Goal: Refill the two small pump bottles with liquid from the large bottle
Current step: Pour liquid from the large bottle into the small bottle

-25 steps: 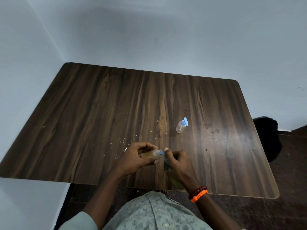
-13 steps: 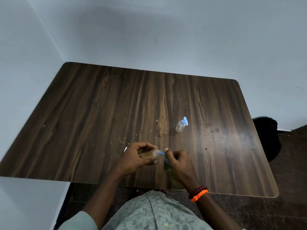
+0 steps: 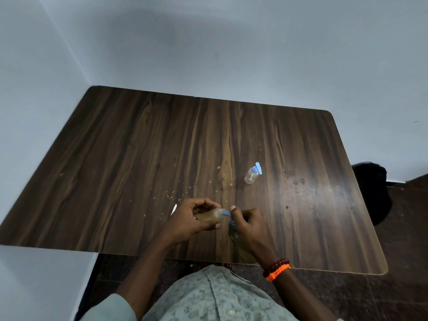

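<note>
Just nearer the person than the clear, seemingly empty small pump bottle (image 3: 251, 175) on the dark wooden table (image 3: 115, 158), the left hand (image 3: 192, 220) grips an amber-filled small bottle (image 3: 212, 216) while the right hand (image 3: 247, 224) pinches its blue pump (image 3: 228, 215), the large amber bottle (image 3: 240, 246) beneath; roughly half remains.

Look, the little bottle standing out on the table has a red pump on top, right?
Not quite. The head view shows the little bottle standing on the table with a light blue pump, not a red one. It does stand by itself, away from both hands.
</note>
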Tool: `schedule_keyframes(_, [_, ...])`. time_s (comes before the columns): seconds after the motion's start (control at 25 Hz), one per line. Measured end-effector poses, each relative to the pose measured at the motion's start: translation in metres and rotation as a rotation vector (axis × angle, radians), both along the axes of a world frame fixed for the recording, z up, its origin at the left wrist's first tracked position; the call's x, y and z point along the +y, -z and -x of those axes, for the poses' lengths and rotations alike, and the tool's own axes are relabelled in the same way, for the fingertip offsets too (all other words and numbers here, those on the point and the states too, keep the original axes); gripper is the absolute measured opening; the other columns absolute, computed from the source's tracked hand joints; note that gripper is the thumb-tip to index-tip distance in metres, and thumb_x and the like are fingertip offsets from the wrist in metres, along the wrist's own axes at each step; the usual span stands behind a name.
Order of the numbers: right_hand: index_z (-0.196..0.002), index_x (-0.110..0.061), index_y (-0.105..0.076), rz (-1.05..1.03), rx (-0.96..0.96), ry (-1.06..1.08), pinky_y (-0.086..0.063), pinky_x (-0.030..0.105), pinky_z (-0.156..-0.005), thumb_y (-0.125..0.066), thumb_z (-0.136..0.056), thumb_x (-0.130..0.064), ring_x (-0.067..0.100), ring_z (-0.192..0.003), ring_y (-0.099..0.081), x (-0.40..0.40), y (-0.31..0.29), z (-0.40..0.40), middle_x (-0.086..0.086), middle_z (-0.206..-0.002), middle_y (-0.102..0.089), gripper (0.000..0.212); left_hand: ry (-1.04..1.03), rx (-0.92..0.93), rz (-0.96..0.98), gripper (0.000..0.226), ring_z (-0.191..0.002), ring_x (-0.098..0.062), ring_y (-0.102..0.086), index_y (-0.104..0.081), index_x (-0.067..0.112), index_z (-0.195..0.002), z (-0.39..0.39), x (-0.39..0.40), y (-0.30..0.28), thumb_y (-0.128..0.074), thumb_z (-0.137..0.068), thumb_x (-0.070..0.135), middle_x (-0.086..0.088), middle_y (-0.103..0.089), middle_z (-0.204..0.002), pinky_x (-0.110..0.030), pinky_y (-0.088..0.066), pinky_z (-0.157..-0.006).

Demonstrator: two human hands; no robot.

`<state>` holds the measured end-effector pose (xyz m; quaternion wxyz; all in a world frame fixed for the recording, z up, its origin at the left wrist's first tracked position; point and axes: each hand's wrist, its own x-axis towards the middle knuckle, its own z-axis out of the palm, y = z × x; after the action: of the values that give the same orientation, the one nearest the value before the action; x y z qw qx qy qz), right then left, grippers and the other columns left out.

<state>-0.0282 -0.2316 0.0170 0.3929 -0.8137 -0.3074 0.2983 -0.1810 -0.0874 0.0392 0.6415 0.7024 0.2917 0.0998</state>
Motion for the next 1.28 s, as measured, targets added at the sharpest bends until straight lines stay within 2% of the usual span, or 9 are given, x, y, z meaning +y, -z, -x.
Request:
schedule_keyframes(0.2, [-0.059, -0.012, -0.066, -0.014, 0.009, 0.011, -0.042, 0.029, -0.061, -0.037, -0.082, -0.093, 0.022, -0.065, -0.055, 0.000, -0.001, 0.000, 0.012, -0.062, -0.061, 0.089, -0.019, -0.018, 0.004, 0.039, -0.105, -0.014, -0.076, -0.079, 0.019, -0.109, 0.000, 0.002, 0.000, -0.094, -0.074, 0.016, -0.001, -0.081, -0.108, -0.034, -0.061, -0.095])
schedule_keyframes(0.36, [-0.062, -0.018, -0.066, 0.021, -0.036, -0.015, -0.036, 0.026, -0.060, -0.039, -0.080, -0.089, 0.023, -0.071, -0.053, -0.001, 0.000, -0.001, 0.007, -0.068, -0.059, 0.079, 0.000, 0.001, -0.004, 0.037, -0.100, -0.005, -0.075, -0.079, 0.017, -0.108, -0.001, -0.001, -0.002, -0.092, -0.075, 0.009, 0.003, -0.081, -0.106, -0.022, -0.059, -0.086])
schedule_keyframes(0.48, [-0.069, -0.017, -0.068, 0.035, -0.024, -0.012, -0.040, 0.027, -0.062, -0.033, -0.080, -0.095, 0.025, -0.073, -0.057, -0.001, 0.004, 0.000, 0.009, -0.075, -0.063, 0.086, -0.004, -0.009, 0.005, 0.037, -0.103, -0.011, -0.076, -0.079, 0.019, -0.109, -0.001, -0.002, -0.002, -0.093, -0.075, 0.013, 0.001, -0.081, -0.108, -0.029, -0.061, -0.091])
schedule_keyframes(0.6, [-0.063, -0.013, -0.069, 0.016, -0.011, -0.010, -0.044, 0.032, -0.068, -0.035, -0.081, -0.095, 0.025, -0.073, -0.060, 0.000, 0.002, 0.000, 0.008, -0.065, -0.065, 0.090, -0.013, -0.013, -0.004, 0.038, -0.105, -0.013, -0.076, -0.078, 0.020, -0.109, 0.001, 0.000, -0.002, -0.093, -0.075, 0.017, 0.001, -0.081, -0.109, -0.030, -0.061, -0.093])
schedule_keyframes(0.76, [-0.048, -0.017, -0.062, 0.008, -0.036, -0.025, -0.037, 0.029, -0.061, -0.039, -0.085, -0.081, 0.016, -0.058, -0.049, 0.000, -0.007, 0.001, 0.000, -0.047, -0.053, 0.077, -0.002, -0.001, 0.014, 0.036, -0.103, -0.013, -0.076, -0.079, 0.020, -0.108, -0.001, -0.001, -0.001, -0.093, -0.075, 0.013, 0.001, -0.081, -0.107, -0.028, -0.059, -0.091])
schedule_keyframes(0.96, [-0.059, -0.003, -0.069, -0.040, 0.023, -0.026, -0.048, 0.034, -0.060, -0.033, -0.076, -0.098, 0.037, -0.059, -0.062, 0.001, -0.011, 0.000, 0.017, -0.058, -0.067, 0.103, -0.017, -0.015, 0.023, 0.038, -0.105, -0.015, -0.076, -0.078, 0.020, -0.109, -0.001, 0.000, -0.001, -0.094, -0.074, 0.016, -0.001, -0.081, -0.108, -0.035, -0.061, -0.095])
schedule_keyframes(1.16, [-0.053, -0.025, -0.069, -0.003, -0.018, -0.010, -0.044, 0.036, -0.064, -0.038, -0.079, -0.094, 0.026, -0.070, -0.056, 0.000, -0.007, 0.000, 0.002, -0.055, -0.059, 0.080, 0.000, 0.007, 0.019, 0.037, -0.105, -0.013, -0.076, -0.079, 0.023, -0.108, 0.000, 0.000, -0.001, -0.093, -0.075, 0.015, 0.002, -0.081, -0.108, -0.034, -0.060, -0.094])
schedule_keyframes(1.24, [-0.057, -0.024, -0.072, 0.004, -0.012, -0.006, -0.048, 0.040, -0.064, -0.040, -0.083, -0.086, 0.026, -0.067, -0.057, 0.000, -0.006, 0.001, 0.005, -0.053, -0.061, 0.074, 0.006, 0.009, 0.015, 0.037, -0.104, -0.014, -0.076, -0.079, 0.024, -0.107, -0.001, -0.001, 0.000, -0.093, -0.075, 0.014, 0.002, -0.081, -0.108, -0.035, -0.061, -0.095])
schedule_keyframes(1.28, [-0.059, -0.017, -0.072, 0.002, -0.002, -0.007, -0.050, 0.039, -0.064, -0.039, -0.084, -0.087, 0.026, -0.065, -0.059, 0.001, -0.006, 0.001, 0.008, -0.055, -0.063, 0.081, 0.002, 0.003, 0.018, 0.037, -0.104, -0.015, -0.076, -0.079, 0.023, -0.107, -0.001, -0.001, 0.000, -0.093, -0.075, 0.014, 0.001, -0.081, -0.107, -0.037, -0.061, -0.096])
